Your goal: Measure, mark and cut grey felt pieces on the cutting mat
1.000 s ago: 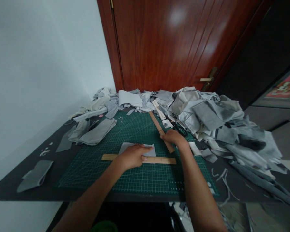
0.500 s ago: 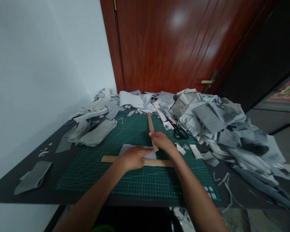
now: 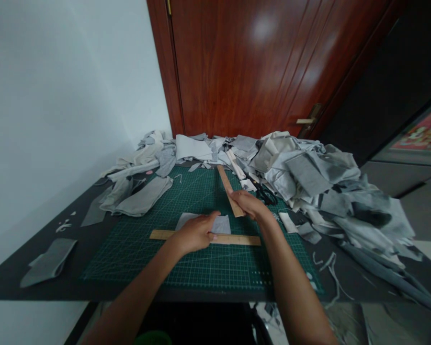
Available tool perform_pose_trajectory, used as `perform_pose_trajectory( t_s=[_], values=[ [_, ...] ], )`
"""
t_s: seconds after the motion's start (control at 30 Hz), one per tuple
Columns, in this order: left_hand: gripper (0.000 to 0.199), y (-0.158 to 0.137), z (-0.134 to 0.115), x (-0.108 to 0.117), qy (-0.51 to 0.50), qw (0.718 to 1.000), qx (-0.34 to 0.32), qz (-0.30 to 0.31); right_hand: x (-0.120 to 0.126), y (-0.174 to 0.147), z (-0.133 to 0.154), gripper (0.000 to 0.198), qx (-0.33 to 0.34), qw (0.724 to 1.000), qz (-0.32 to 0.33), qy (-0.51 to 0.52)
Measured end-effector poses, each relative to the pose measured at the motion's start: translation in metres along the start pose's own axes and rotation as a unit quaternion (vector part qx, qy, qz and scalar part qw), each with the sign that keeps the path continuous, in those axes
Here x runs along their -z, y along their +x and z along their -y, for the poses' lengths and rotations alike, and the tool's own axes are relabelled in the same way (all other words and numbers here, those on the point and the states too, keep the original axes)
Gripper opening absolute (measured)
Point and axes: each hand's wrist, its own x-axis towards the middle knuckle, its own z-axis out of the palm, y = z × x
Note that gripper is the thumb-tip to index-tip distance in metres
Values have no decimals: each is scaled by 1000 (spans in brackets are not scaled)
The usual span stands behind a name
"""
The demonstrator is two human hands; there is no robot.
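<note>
My right hand [image 3: 248,203] is closed around the near part of a wooden ruler [image 3: 227,182], which slants away from me over the mat, apart from the fabric. Across the mat lies a second wooden ruler [image 3: 236,239], covering the lower edge of a light grey fabric piece [image 3: 221,224]. My left hand [image 3: 197,233] lies over both, pressing down with its fingers spread, thumb on the ruler and index finger stretched over the cloth. It hides the middle of the fabric. Beneath everything is the green cutting mat [image 3: 197,273] with a white grid.
A tall heap of grey and beige fabric scraps [image 3: 309,177] fills the right back. Black-handled scissors [image 3: 266,195] lie beside it. More cloth [image 3: 143,196] sits at the left, and a folded grey piece [image 3: 50,263] lies near the front left. Behind stands a wooden door [image 3: 233,72].
My right hand has moved the slanted ruler's near end to the right, off the fabric. My left index finger has lifted away from that ruler, its fingers now wider apart.
</note>
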Motion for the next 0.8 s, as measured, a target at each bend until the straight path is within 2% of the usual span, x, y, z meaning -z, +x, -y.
perform_pose_trajectory(
  t_s=[0.13,0.23,0.43,0.57,0.7,0.8],
  values=[
    [53,-1,-4,2,-5,1000,12,-2,-13,-3,7,47,-10,998,64,-2],
    [54,-3,-5,1,-24,1000,19,-9,-23,-1,9,45,-31,995,84,-41],
    [72,0,2,-6,-20,1000,4,-14,-19,-6,2,36,-37,984,40,-169],
    [66,4,9,-12,-23,999,-38,-15,-10,-6,-2,22,3,973,-19,-228],
    [63,6,12,-13,-4,999,-51,-6,-6,0,-6,25,61,971,17,-229],
    [66,5,9,-10,-6,999,-44,-5,-5,8,-9,26,70,971,18,-227]
  ],
)
